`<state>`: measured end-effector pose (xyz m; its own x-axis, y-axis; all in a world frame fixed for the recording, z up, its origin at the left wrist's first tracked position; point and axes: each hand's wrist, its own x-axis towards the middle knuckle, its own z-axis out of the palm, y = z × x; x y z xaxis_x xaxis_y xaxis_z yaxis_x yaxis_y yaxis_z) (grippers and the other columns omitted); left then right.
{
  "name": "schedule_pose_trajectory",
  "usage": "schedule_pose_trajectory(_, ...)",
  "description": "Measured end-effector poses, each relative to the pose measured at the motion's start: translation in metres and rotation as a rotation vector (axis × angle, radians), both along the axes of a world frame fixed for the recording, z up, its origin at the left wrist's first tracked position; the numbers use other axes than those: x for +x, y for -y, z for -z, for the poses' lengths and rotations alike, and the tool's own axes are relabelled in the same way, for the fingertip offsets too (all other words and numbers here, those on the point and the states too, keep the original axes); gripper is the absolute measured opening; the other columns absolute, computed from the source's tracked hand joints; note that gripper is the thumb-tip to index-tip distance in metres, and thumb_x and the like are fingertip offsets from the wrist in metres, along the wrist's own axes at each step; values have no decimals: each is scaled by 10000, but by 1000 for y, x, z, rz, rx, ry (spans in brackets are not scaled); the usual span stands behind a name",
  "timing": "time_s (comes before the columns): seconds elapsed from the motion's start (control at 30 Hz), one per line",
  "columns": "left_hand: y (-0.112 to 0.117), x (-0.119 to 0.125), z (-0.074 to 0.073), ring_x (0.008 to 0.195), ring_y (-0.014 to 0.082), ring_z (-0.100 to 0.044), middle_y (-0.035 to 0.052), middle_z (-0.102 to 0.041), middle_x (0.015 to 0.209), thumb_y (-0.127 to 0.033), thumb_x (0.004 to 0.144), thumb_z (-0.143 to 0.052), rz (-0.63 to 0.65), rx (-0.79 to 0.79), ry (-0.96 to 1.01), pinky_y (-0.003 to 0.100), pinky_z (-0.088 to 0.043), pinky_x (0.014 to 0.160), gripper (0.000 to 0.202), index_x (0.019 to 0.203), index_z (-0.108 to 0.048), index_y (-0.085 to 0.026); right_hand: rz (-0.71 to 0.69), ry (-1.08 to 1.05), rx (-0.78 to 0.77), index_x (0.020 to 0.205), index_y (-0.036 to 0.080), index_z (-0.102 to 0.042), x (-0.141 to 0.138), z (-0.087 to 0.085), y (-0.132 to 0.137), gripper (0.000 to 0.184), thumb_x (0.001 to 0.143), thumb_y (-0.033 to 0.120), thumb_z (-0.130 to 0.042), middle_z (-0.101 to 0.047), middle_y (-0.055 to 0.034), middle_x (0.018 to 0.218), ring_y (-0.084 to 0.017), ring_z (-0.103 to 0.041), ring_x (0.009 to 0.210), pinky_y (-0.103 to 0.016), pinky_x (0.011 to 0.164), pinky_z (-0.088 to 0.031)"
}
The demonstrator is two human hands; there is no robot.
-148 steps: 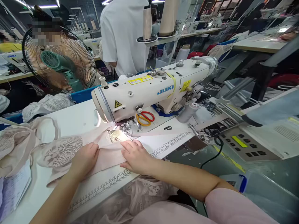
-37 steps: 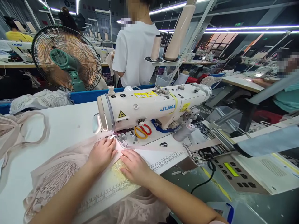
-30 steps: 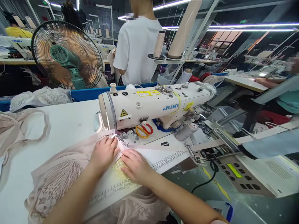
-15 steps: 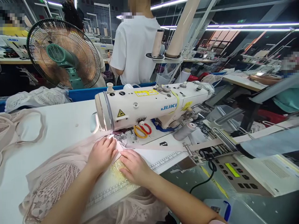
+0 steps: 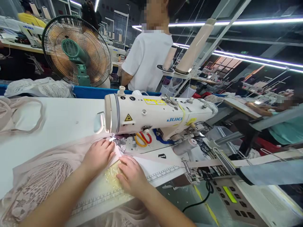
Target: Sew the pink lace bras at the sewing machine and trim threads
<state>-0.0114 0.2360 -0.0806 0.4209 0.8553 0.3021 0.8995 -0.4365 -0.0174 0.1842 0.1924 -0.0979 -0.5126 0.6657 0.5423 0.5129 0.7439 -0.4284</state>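
A white JUKI sewing machine (image 5: 156,115) stands on the white table (image 5: 63,116). A pale pink garment (image 5: 47,164) with lace panels lies in front of it, its edge under the needle area (image 5: 117,140). My left hand (image 5: 98,156) lies flat on the pink fabric just left of the needle, fingers stretched toward it. My right hand (image 5: 131,175) presses flat on the fabric beside a yellowish patch (image 5: 112,173), close to the left hand. Red and yellow scissors (image 5: 142,138) rest under the machine arm.
A green standing fan (image 5: 75,52) is behind the table at left. A person in a white shirt (image 5: 148,61) stands beyond the machine. Thread cones (image 5: 194,47) rise behind it. A control panel (image 5: 230,197) sits at lower right. Lace pieces (image 5: 38,88) pile at far left.
Both hands have stayed flat on the fabric by the needle. Over the longer span the garment was fed toward the machine. The camera has tilted up and shifted slightly.
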Motion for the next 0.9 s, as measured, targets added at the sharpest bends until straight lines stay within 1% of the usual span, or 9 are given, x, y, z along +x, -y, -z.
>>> schedule_pose_trajectory(0.1, -2, 0, -2, 1018, 270, -578, 106, -654, 1138, -314, 919, -398, -14, -13, 3, 398, -464, 810, 319, 1101, -627, -187, -1, -16, 4, 997, 142, -624, 0, 0, -1, 215, 859, 273, -524, -619, -133, 1129, -257, -530, 1104, -421, 992, -464)
schedule_pose_trajectory(0.2, -5, -1, -5, 1006, 280, -586, 109, -666, 1103, -304, 904, -421, -19, -21, 9, 414, -473, 807, 297, 1060, -640, -178, 3, -22, 13, 1015, 153, -621, 1, 2, -1, 227, 862, 281, -514, -620, -129, 1129, -258, -537, 1098, -429, 983, -471)
schedule_pose_trajectory(0.33, -9, -3, -16, 1024, 294, -589, 107, -672, 1074, -281, 877, -454, -10, -18, 31, 427, -490, 802, 244, 965, -657, -176, 11, -16, -1, 1025, 168, -618, 1, 3, -2, 234, 865, 294, -504, -619, -132, 1116, -258, -540, 1096, -445, 962, -483)
schedule_pose_trajectory(0.4, -6, -4, -21, 1016, 289, -592, 113, -675, 1049, -271, 880, -443, 40, -21, 43, 426, -494, 817, 248, 930, -661, -165, 10, -23, -1, 1022, 167, -616, 1, 3, -2, 232, 863, 292, -504, -618, -134, 1113, -257, -538, 1096, -446, 962, -482)
schedule_pose_trajectory(0.47, 1, -4, -23, 989, 276, -599, 117, -681, 1015, -255, 884, -433, 132, -19, 45, 417, -494, 828, 260, 932, -666, -151, 5, -34, 5, 1012, 162, -616, 1, 2, -2, 224, 859, 283, -506, -618, -138, 1108, -257, -538, 1096, -440, 966, -480)
schedule_pose_trajectory(0.57, 16, -4, -16, 1022, 258, -589, 112, -680, 1051, -224, 877, -450, 273, 5, 34, 410, -464, 891, 273, 1044, -653, -152, 2, -35, -4, 1006, 162, -617, 1, 2, -3, 218, 856, 271, -503, -619, -142, 1109, -256, -536, 1104, -436, 971, -477)
schedule_pose_trajectory(0.7, 28, -10, 3, 1111, 236, -560, 84, -653, 1182, -178, 901, -443, 334, 51, -9, 418, -377, 989, 314, 1164, -614, -196, 16, -10, -38, 1013, 169, -624, 2, 1, -3, 230, 857, 282, -498, -617, -139, 1120, -257, -539, 1104, -443, 973, -474)
schedule_pose_trajectory(0.8, 24, -18, 13, 1140, 239, -544, 81, -637, 1223, -153, 900, -440, 358, 67, -39, 434, -358, 999, 328, 1180, -603, -204, 27, -8, -47, 995, 170, -629, 3, 2, -2, 222, 857, 289, -502, -621, -137, 1116, -258, -539, 1100, -443, 967, -476)
schedule_pose_trajectory(0.9, 14, -26, 20, 1155, 238, -535, 70, -639, 1225, -138, 908, -415, 369, 101, -26, 455, -344, 1016, 340, 1181, -602, -216, 34, -17, -42, 985, 165, -631, 3, 2, -2, 216, 852, 288, -513, -625, -140, 1119, -262, -542, 1099, -438, 960, -481)
